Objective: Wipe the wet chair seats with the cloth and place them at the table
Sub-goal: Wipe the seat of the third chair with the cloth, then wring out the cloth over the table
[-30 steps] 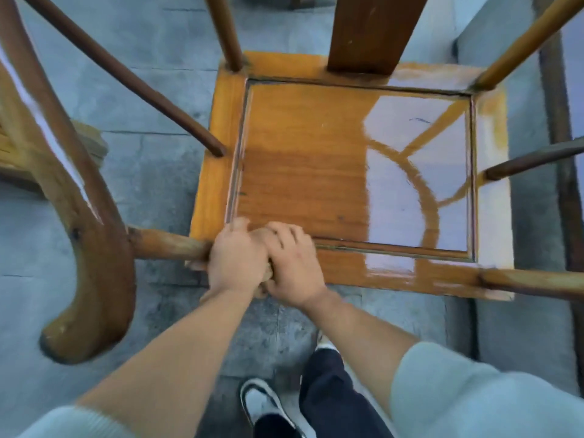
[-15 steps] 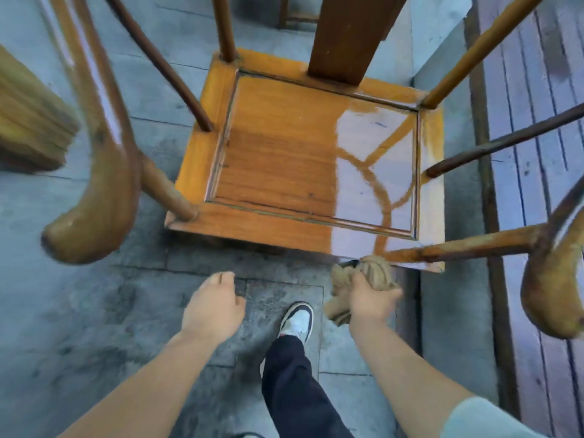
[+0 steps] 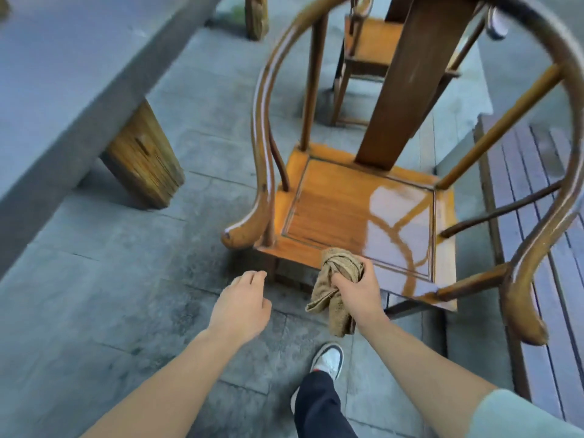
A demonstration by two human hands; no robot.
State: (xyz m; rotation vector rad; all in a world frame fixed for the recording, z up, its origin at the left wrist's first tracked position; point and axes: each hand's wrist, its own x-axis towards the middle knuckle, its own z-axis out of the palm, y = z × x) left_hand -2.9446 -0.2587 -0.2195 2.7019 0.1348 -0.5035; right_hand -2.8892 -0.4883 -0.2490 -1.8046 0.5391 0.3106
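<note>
- The right hand [image 3: 358, 292] is gripping the cloth [image 3: 335, 289], with the fingers curled round the bunched brown fabric; the loose ends are hanging down below the fist.
- The cloth is sitting at the front edge of the chair seat [image 3: 363, 216], about in the middle of this edge. I cannot tell if it is really pressing on the wood or only hovering just above it.
- The left hand [image 3: 241, 306] is holding nothing. Its fingers are loosely bent and it is hanging over the stone floor [image 3: 104, 295], near the front left corner of the seat but apart from it.
- The left part of the seat is looking dull and matte, so I am judging that this part is already wiped. The right part is still shining and giving a clear reflection of the curved armrest [image 3: 262, 147], so there the water seems to be remaining.
- So the wiping of this chair is looking about half done, in my judgement.
- The table [image 3: 79, 74] is standing at the left, well apart from the chair, so the placing step is not yet done.
- A second chair [image 3: 369, 45] is showing behind, beyond the backrest. Its seat is too far and too blurred to say if it is wet or dry.
- What is left, as I am reading it: to dry the shining right side, then to bring the chair to the table, and perhaps to treat the other chair too.
</note>
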